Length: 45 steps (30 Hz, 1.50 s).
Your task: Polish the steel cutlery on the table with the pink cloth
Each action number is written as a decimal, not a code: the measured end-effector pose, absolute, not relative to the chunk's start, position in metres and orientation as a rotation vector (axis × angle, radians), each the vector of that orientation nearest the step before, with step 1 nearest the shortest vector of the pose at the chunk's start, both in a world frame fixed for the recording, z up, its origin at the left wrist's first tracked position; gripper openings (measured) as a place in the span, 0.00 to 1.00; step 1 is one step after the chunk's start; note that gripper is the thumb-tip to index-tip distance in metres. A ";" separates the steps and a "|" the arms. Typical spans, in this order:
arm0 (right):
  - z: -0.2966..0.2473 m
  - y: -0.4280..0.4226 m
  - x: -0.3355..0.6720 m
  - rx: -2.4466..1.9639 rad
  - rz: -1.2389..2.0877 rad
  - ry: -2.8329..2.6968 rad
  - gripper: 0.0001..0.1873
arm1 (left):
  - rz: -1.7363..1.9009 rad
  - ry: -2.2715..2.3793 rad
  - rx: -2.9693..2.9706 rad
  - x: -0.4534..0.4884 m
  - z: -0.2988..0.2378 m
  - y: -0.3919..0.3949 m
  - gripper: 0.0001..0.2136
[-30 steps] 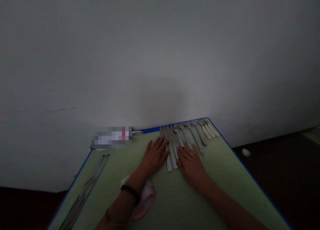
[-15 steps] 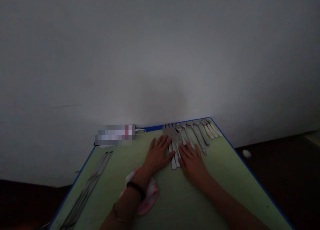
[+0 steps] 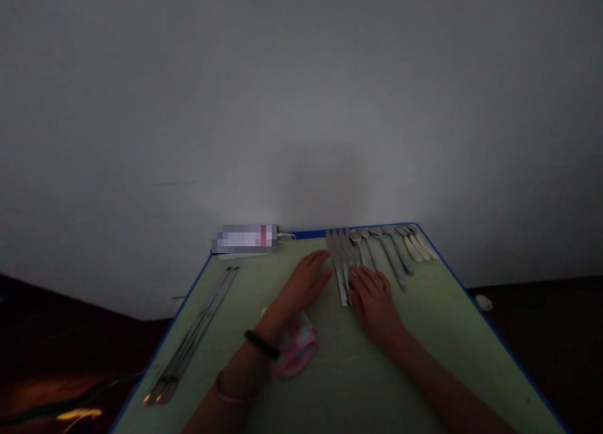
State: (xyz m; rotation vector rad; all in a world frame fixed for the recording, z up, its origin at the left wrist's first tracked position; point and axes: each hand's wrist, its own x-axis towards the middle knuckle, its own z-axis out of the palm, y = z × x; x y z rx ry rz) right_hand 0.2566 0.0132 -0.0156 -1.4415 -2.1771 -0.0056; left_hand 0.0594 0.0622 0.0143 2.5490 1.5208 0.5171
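Several metal table knives (image 3: pixel 340 264) lie side by side near the far edge of the green table, handles toward me. My left hand (image 3: pixel 306 283) is just left of them, fingers bent and apart, fingertips close to the outermost knife; nothing shows in its grasp. Over the knives' right side rests my right hand (image 3: pixel 375 302), its fingers stretched out and covering some handles. Right of the knives lie metal spoons (image 3: pixel 357 238), other metal cutlery (image 3: pixel 392 252) and several white-handled pieces (image 3: pixel 417 244). A pink and white cloth (image 3: pixel 299 349) lies partly behind my left forearm.
Long thin metal utensils (image 3: pixel 202 327) lie slantwise along the table's left side. A pixelated box-like thing (image 3: pixel 245 239) with a white cord (image 3: pixel 287 237) is at the far left corner. The blue table edge (image 3: pixel 311 234) meets a grey wall (image 3: pixel 301 107). A small white object (image 3: pixel 483 303) lies beyond the right edge.
The view has shifted, so the table sits farther right in it. My left hand has drawn off the knives to their left side. My right hand stays at their right.
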 end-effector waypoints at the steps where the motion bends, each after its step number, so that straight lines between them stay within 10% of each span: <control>1: -0.015 0.011 0.253 -1.417 -0.002 -2.167 0.20 | 0.513 1.536 2.539 0.049 0.020 0.057 0.18; 14: -0.009 0.002 0.157 -0.896 0.069 -2.407 0.14 | 0.040 2.040 2.156 -0.114 0.059 0.057 0.11; 45: -0.015 0.015 0.158 -1.088 0.127 -2.316 0.12 | -0.445 1.879 1.861 -0.098 0.053 0.052 0.14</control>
